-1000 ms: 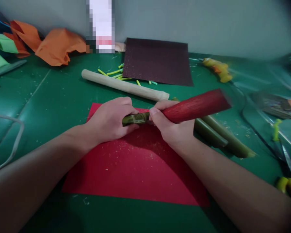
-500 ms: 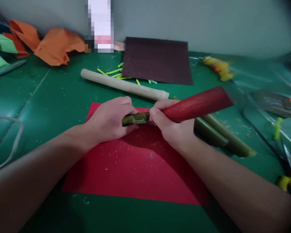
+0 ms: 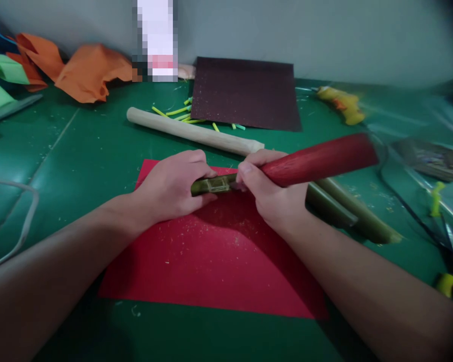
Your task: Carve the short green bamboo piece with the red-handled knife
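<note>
Sliding a little to the right since the earlier frame, our right grip (image 3: 275, 196) has carried the red handle (image 3: 324, 158) with it, so its thick end reaches farther right. Our left grip (image 3: 175, 186) has stayed nearly where it was, closed round the green stick (image 3: 218, 185), which runs left to right between our two grips, above the far part of the red paper (image 3: 215, 284). Pale lines on the stick make a small box beside our left grip. Our right grip is closed on the handle, which leans up to the right; its tip is mostly hidden, so we cannot tell whether it touches the stick. Fine shavings dot the paper on our green surface (image 3: 90, 151). Beyond our hands lies a pale stick (image 3: 192, 131), then yellow strips (image 3: 177, 111) beside and partly under a dark sheet (image 3: 245, 93). Green tubes (image 3: 332, 206) lie just right of our right grip, a yellow glue gun (image 3: 342, 104) far right, scissors (image 3: 447, 284) at the right edge, and a crumpled orange sheet (image 3: 86, 70) far left.
</note>
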Demonstrator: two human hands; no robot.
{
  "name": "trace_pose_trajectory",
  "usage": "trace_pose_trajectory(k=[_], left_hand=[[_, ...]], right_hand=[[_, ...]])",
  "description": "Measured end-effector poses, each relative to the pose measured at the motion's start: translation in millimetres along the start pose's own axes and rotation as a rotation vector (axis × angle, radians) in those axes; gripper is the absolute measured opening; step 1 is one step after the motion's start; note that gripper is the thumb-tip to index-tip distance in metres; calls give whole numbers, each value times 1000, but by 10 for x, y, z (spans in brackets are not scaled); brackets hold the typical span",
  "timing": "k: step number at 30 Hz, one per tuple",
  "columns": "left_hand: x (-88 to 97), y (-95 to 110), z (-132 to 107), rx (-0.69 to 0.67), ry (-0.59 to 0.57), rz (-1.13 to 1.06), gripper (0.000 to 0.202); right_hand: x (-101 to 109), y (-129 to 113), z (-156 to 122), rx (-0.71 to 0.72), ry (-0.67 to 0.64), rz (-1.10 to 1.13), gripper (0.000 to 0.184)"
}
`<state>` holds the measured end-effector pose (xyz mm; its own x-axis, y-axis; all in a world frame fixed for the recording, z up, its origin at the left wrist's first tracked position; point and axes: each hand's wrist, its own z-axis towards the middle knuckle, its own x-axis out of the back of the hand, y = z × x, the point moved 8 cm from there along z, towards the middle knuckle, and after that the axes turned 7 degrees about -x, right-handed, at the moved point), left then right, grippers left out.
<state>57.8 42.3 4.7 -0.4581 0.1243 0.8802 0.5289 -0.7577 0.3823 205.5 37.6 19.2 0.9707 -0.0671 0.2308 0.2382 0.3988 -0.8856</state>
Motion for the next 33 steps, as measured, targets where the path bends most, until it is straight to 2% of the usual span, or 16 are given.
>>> trace_pose_trajectory(k=[4,8,12,16,20,27,30,33], left_hand=[[-2,8,-1,-3,3,7,19],[-3,11,5,-2,3,15,19],[-4,8,9,-4,0,16,20],[5,-4,1,-3,9,5,21],[7,4,2,-8,6,16,20],[2,15,14,-2,1,34,18],[-4,7,12,2,-10,32,19],[2,1,4,2,-4,25,18]], right_hand=[[-39,-61,3,51,-91,-41,30],[-70,-69,9,63,-124,-58,30],[-34,-36,10,63,-47,-13,28],[39,35,10,-4,50,48,22],[-36,2,15,-7,-64,2,27],[-99,-66,21,36,-168,-70,29],[-85,-46,13,11,-130,-84,28],[-8,-2,9,-26,-9,-71,24]])
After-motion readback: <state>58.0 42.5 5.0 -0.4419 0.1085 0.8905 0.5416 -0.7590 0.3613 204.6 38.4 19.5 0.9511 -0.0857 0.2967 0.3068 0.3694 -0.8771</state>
